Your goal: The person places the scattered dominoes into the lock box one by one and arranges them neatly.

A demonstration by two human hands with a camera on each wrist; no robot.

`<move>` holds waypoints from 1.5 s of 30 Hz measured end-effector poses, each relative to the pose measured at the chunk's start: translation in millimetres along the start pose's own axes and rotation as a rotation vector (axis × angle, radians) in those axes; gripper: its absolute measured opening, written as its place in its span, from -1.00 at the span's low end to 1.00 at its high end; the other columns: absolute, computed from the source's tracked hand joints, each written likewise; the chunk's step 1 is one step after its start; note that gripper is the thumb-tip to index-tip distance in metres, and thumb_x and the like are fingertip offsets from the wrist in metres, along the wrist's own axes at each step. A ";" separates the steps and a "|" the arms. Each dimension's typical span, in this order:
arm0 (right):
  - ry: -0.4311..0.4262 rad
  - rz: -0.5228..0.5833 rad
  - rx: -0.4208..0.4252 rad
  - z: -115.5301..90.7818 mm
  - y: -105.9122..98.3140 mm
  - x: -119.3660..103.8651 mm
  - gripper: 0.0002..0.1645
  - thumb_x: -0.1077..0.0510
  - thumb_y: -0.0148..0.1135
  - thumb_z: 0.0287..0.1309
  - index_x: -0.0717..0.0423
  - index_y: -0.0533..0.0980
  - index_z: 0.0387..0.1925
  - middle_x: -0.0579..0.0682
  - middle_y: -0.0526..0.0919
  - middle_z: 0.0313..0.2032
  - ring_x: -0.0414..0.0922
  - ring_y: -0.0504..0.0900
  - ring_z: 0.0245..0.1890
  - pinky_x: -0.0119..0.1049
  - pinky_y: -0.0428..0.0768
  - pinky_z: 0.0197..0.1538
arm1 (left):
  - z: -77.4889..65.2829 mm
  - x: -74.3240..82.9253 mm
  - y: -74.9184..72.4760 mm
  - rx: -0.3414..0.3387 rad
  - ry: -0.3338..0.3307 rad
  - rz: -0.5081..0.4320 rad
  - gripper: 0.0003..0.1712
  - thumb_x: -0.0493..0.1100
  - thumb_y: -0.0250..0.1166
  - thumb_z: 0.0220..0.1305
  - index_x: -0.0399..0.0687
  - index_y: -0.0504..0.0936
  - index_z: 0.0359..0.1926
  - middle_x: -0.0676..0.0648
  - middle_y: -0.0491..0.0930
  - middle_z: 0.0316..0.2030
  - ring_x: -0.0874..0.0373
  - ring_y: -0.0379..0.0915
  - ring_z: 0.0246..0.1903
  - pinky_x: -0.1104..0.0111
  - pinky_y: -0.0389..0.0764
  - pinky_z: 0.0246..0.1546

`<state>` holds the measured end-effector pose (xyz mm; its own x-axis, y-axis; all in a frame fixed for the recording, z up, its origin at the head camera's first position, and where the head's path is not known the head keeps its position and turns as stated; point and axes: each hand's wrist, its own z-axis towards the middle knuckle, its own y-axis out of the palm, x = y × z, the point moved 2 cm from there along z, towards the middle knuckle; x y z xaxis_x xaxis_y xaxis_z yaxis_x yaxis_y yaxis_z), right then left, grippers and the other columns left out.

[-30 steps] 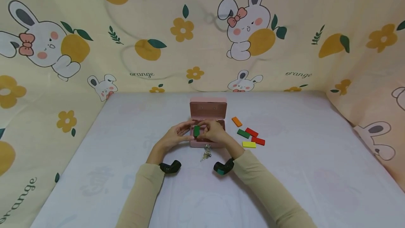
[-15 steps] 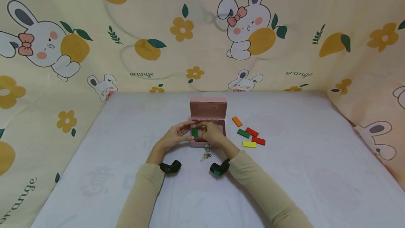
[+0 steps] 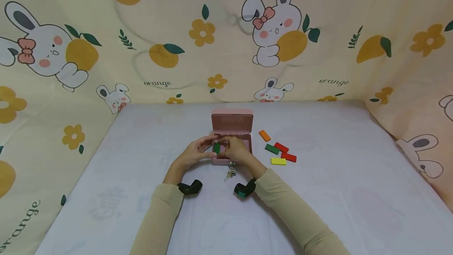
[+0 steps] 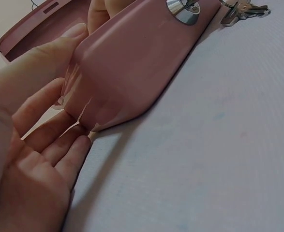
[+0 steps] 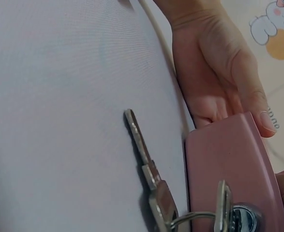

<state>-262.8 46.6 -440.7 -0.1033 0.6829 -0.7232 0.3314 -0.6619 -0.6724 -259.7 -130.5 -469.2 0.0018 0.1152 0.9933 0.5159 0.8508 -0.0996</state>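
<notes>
My right hand (image 3: 237, 148) reaches into the box with the thumb and fingertips drawn in, pinching a green rectangular block (image 3: 216, 148) near its ends. The block is at the left end of the box's inside; whether it touches the floor there I cannot tell. My left hand (image 3: 196, 150) lies around the outside of that same end, fingers loosely extended and apart, the thumb on the rim at the near corner and the fingertips against the end wall.

The box itself is a dusty-pink, smooth-walled case with rounded corners (image 3: 222, 161), and its hinged pink lid (image 3: 232, 123) stands raised at the far side. On the near wall sits a round, shiny metal lock (image 4: 184, 12) with a key in it; a ring joins that to a second silvery key (image 5: 138, 137), which lies on the white cloth (image 3: 318, 192) in front.

To the right of the box, five more flat blocks lie scattered: an orange one (image 3: 264, 135) farthest back, a green one (image 3: 272, 149), two red ones (image 3: 288, 157) close together, and a yellow one (image 3: 278, 161) nearest me. My beige sleeves (image 3: 297, 215) end just behind black wrist devices (image 3: 191, 187). Behind everything hangs a cream fabric backdrop (image 3: 226, 58) printed with rabbits, oranges and flowers.
</notes>
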 end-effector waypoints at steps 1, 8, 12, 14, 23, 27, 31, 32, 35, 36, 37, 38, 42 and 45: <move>0.000 0.005 -0.002 -0.2 -0.2 0.3 -0.37 0.16 0.51 -0.08 0.10 0.55 0.11 -0.03 0.52 -0.51 -0.21 0.39 -0.53 -0.48 0.31 -0.53 | 0.0 0.0 0.1 0.000 0.001 0.006 -0.19 -0.27 0.36 0.17 -0.23 0.21 0.41 -0.20 0.04 0.51 -0.14 -0.07 0.51 0.04 0.01 0.54; -0.009 0.027 -0.010 -2.9 -3.4 2.6 -0.34 0.17 0.50 -0.07 0.13 0.52 0.15 -0.10 0.43 -0.57 -0.23 0.35 -0.55 -0.49 0.27 -0.54 | 1.0 -0.7 1.7 0.009 -0.011 -0.005 -0.21 -0.28 0.36 0.17 -0.19 0.26 0.39 -0.16 0.07 0.50 -0.11 -0.05 0.51 0.07 0.01 0.55; -0.042 0.051 -0.010 -6.0 -7.7 2.9 -0.36 0.17 0.48 -0.05 0.14 0.52 0.14 -0.14 0.37 -0.64 -0.26 0.31 -0.61 -0.49 0.23 -0.56 | 1.4 -1.4 1.7 0.004 0.000 -0.006 -0.18 -0.23 0.39 0.15 -0.20 0.24 0.40 -0.18 0.06 0.50 -0.12 -0.05 0.51 0.04 0.01 0.55; -0.077 0.056 -0.015 -9.2 -11.3 1.5 -0.39 0.17 0.46 -0.03 0.15 0.53 0.13 -0.16 0.34 -0.65 -0.26 0.29 -0.62 -0.49 0.22 -0.56 | 1.0 -1.2 1.3 0.004 -0.002 -0.001 -0.18 -0.22 0.38 0.16 -0.19 0.24 0.40 -0.18 0.06 0.50 -0.12 -0.06 0.52 0.03 0.00 0.54; -0.239 0.059 -0.036 -31.2 -33.5 0.9 -0.52 0.23 0.38 0.06 0.23 0.55 0.06 -0.15 0.33 -0.65 -0.24 0.32 -0.57 -0.47 0.29 -0.46 | -0.9 1.4 1.4 0.003 -0.016 0.030 -0.21 -0.24 0.34 0.21 -0.13 0.22 0.42 -0.14 0.06 0.51 -0.12 -0.08 0.52 0.02 0.01 0.54; -0.245 0.064 -0.031 -37.3 -42.1 7.8 -0.53 0.21 0.40 0.04 0.21 0.56 0.03 -0.15 0.31 -0.65 -0.23 0.33 -0.54 -0.46 0.30 -0.42 | -2.1 2.2 3.1 0.002 -0.009 0.057 -0.20 -0.22 0.33 0.22 -0.11 0.20 0.43 -0.14 0.06 0.51 -0.13 -0.07 0.52 0.01 0.03 0.53; -0.259 0.109 -0.034 -44.9 -52.6 14.0 -0.55 0.23 0.40 0.04 0.25 0.57 0.01 -0.13 0.32 -0.63 -0.22 0.33 -0.55 -0.47 0.28 -0.43 | -1.6 3.2 5.0 -0.003 0.005 0.071 -0.21 -0.22 0.32 0.24 -0.11 0.19 0.43 -0.15 0.07 0.50 -0.14 -0.06 0.52 0.01 0.02 0.54; -0.262 0.126 -0.039 -46.9 -55.0 15.6 -0.55 0.24 0.39 0.05 0.26 0.56 0.01 -0.13 0.32 -0.62 -0.23 0.32 -0.55 -0.49 0.28 -0.44 | -1.3 3.8 5.2 -0.003 0.006 0.072 -0.21 -0.22 0.31 0.24 -0.12 0.19 0.43 -0.16 0.07 0.50 -0.14 -0.06 0.51 0.01 0.02 0.54; -0.287 0.159 -0.049 -52.6 -61.5 19.6 -0.56 0.25 0.38 0.05 0.31 0.55 0.00 -0.12 0.31 -0.62 -0.26 0.30 -0.57 -0.50 0.25 -0.49 | -1.3 5.0 5.6 0.004 0.000 0.073 -0.21 -0.20 0.32 0.24 -0.11 0.19 0.44 -0.16 0.08 0.50 -0.14 -0.05 0.51 0.02 0.03 0.54; -0.290 0.165 -0.052 -54.2 -63.2 21.1 -0.56 0.24 0.38 0.06 0.32 0.55 -0.01 -0.12 0.31 -0.62 -0.27 0.29 -0.57 -0.51 0.24 -0.50 | -1.1 5.0 5.7 0.005 0.000 0.068 -0.21 -0.22 0.31 0.24 -0.12 0.19 0.44 -0.17 0.08 0.50 -0.13 -0.05 0.51 0.03 0.03 0.54; -0.293 0.166 -0.056 -55.4 -64.8 22.6 -0.56 0.23 0.38 0.06 0.32 0.55 -0.01 -0.12 0.31 -0.62 -0.28 0.29 -0.57 -0.51 0.25 -0.51 | -1.0 5.0 5.8 0.007 0.002 0.067 -0.22 -0.23 0.31 0.24 -0.13 0.19 0.44 -0.17 0.08 0.50 -0.13 -0.05 0.51 0.03 0.03 0.54; -0.296 0.166 -0.058 -56.6 -66.6 23.9 -0.56 0.23 0.38 0.06 0.32 0.55 -0.01 -0.13 0.30 -0.61 -0.29 0.29 -0.57 -0.51 0.25 -0.50 | -0.9 4.7 5.8 0.009 0.005 0.067 -0.22 -0.24 0.31 0.24 -0.14 0.19 0.43 -0.17 0.08 0.50 -0.13 -0.04 0.51 0.04 0.03 0.54; -0.310 0.153 -0.054 -60.6 -73.0 29.7 -0.57 0.25 0.40 0.03 0.30 0.57 -0.02 -0.13 0.29 -0.61 -0.32 0.28 -0.57 -0.52 0.25 -0.48 | -1.3 3.4 6.2 0.015 0.012 0.070 -0.22 -0.26 0.31 0.24 -0.15 0.20 0.43 -0.16 0.09 0.50 -0.12 -0.03 0.51 0.07 0.04 0.54; -0.323 0.145 -0.066 -63.8 -76.4 34.9 -0.57 0.28 0.38 0.04 0.33 0.57 -0.01 -0.13 0.30 -0.61 -0.33 0.28 -0.57 -0.51 0.26 -0.47 | -2.7 2.5 6.0 0.016 0.021 0.075 -0.21 -0.25 0.31 0.23 -0.15 0.19 0.43 -0.16 0.08 0.50 -0.12 -0.03 0.51 0.06 0.04 0.54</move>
<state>-231.9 140.8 -404.4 -0.3386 0.4433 -0.8300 0.4231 -0.7161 -0.5551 -254.3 -126.5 -467.2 0.0581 0.1680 0.9841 0.4996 0.8486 -0.1743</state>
